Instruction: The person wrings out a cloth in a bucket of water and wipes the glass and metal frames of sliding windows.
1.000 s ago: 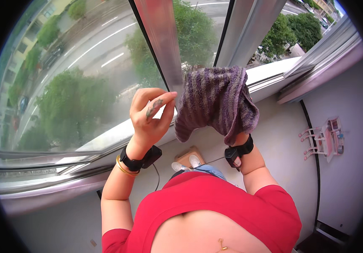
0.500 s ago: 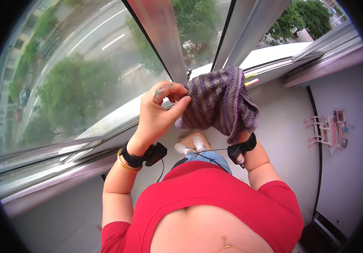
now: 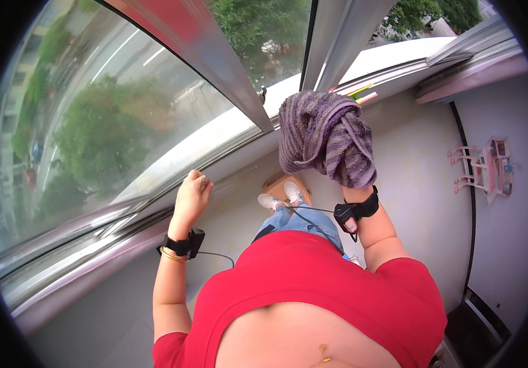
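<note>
A purple and grey striped towel [image 3: 328, 138] is bunched over my right hand, hiding its fingers and leaving only the wrist [image 3: 356, 195] bare below it. The covered hand is raised before the window, near the upright frame. To the left, my left hand [image 3: 193, 199] is apart from the towel, its fingers curled closed beside the sill; nothing shows sticking out of it. A window pane [image 3: 123, 122] stands beyond that hand, with trees and a road seen through it.
A metal window frame post [image 3: 215, 67] slants down to the sliding track. Green and red strips [image 3: 362, 95] lie by the sill. My shoes [image 3: 282, 195] are on a brown box-like stand [image 3: 304, 187]. A pink and white trolley [image 3: 488, 167] stands at right. Cables link my wrist straps.
My left hand has let go of the towel and drawn down and left, its fingers curling closed. The towel has bunched up more around my right hand. The view has shifted slightly.
</note>
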### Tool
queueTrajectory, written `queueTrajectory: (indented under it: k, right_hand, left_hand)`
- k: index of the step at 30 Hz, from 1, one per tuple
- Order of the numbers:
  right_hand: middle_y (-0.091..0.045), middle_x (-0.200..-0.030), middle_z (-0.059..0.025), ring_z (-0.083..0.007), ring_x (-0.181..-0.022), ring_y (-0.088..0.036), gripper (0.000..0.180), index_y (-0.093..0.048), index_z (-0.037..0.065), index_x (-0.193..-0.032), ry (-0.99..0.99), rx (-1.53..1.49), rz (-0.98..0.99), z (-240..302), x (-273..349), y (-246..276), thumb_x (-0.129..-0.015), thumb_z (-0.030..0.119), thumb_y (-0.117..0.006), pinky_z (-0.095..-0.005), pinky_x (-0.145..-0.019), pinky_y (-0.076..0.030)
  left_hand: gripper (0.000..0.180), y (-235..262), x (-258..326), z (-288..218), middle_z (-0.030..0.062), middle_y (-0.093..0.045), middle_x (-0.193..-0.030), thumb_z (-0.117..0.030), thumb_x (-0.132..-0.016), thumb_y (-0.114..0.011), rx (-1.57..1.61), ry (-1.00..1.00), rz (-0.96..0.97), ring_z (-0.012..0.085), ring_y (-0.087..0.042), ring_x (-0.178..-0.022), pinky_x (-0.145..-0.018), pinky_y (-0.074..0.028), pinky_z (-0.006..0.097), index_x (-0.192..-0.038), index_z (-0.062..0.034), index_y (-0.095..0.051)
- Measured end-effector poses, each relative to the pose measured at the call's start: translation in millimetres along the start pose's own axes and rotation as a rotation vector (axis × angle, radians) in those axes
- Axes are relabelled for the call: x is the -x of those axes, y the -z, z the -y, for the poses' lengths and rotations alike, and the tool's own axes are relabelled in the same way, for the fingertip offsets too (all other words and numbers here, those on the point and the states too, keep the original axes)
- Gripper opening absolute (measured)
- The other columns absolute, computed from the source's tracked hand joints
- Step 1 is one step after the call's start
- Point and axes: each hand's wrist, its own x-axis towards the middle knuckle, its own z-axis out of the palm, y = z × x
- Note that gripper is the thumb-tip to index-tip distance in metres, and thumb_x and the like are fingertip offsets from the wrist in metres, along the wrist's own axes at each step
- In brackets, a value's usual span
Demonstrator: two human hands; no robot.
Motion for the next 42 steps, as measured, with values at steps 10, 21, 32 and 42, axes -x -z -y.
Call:
queueTrajectory:
  k: [10, 21, 32, 42]
  right_hand:
    - [-0.043, -0.133, -0.0186, -0.0342, -0.117, -0.044, 0.056, -0.052, 0.010, -0.126, 0.390, -0.330, -0.637, 103.3, -112.8, -75.3, -0.073, 0.021, -0.067, -0.0417, -0.093, -0.034]
    - [-0.058, -0.123, -0.0020, -0.0141, -0.113, -0.052, 0.032, -0.067, 0.018, -0.106, 0.421, 0.012, -0.471, -8.6, -51.8, -157.7, -0.077, 0.010, -0.056, -0.0298, -0.089, -0.039]
    - [-0.044, -0.107, -0.0084, -0.0213, -0.098, -0.052, 0.052, -0.066, 0.012, -0.107, -0.098, -0.728, -0.395, -47.1, -11.9, -136.4, -0.066, -0.018, -0.052, -0.0291, -0.089, -0.045]
    - [-0.050, -0.113, -0.0100, -0.0301, -0.102, -0.049, 0.070, -0.052, 0.011, -0.127, 0.033, -0.531, -0.544, 17.4, -61.6, -150.6, -0.062, -0.013, -0.059, -0.0382, -0.090, -0.041]
  left_hand:
    - [0.060, 79.0, -18.7, -103.2, 0.0243, -0.030, -0.143, -0.017, -0.086, -0.052, -0.336, -0.595, -1.325, 0.0406, -0.028, -0.133, -0.108, -0.023, 0.048, -0.137, 0.0059, -0.030]
    - [0.081, 83.8, -52.7, -100.5, 0.0296, -0.033, -0.139, -0.016, -0.070, -0.051, -0.500, -0.813, -1.295, 0.0466, -0.027, -0.131, -0.108, -0.019, 0.053, -0.141, 0.0070, -0.019]
    - [0.088, 86.0, -50.5, -108.8, 0.0301, -0.027, -0.141, -0.018, -0.073, -0.055, -0.601, -0.617, -1.304, 0.0491, -0.023, -0.132, -0.107, -0.019, 0.058, -0.146, -0.0036, -0.007]
    - [0.089, 83.0, -45.4, -112.9, 0.0297, -0.009, -0.147, -0.025, -0.073, -0.054, -0.546, -0.530, -1.198, 0.0469, -0.004, -0.137, -0.110, -0.010, 0.054, -0.139, 0.0138, -0.010]
